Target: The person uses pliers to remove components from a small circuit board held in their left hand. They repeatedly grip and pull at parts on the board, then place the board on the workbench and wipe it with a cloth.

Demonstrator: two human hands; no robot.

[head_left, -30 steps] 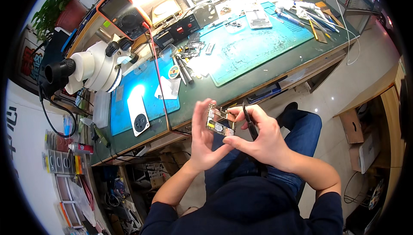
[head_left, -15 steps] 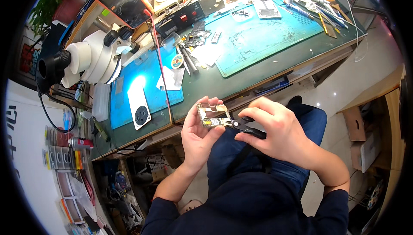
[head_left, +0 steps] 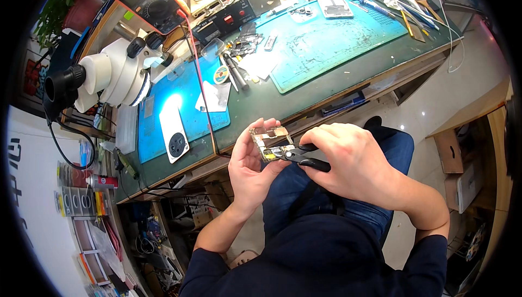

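Observation:
Above my lap, my left hand (head_left: 250, 169) grips a small phone circuit board (head_left: 261, 143) by its edges, thumb at the near edge and fingers behind it. The board has gold and silver parts around an opening in its middle. Held in my right hand (head_left: 353, 158) is a pair of small black-handled cutting pliers (head_left: 312, 162). Their metal jaws lie over the board's near right side, close to my left thumb. Whether the jaws are closed on a part of the board is too small to tell.
Beyond my hands stands a green workbench (head_left: 247, 105) with a blue mat (head_left: 321, 52). A white microscope (head_left: 117, 74), an orange multimeter (head_left: 149, 3) and a white phone back panel (head_left: 173, 128) are at the left. Tweezers and other tools (head_left: 416, 17) lie far right. A red cable (head_left: 198, 74) hangs over the bench edge.
The pliers have moved left, further over the board, and my right hand has turned slightly with them. My left hand keeps its hold on the board.

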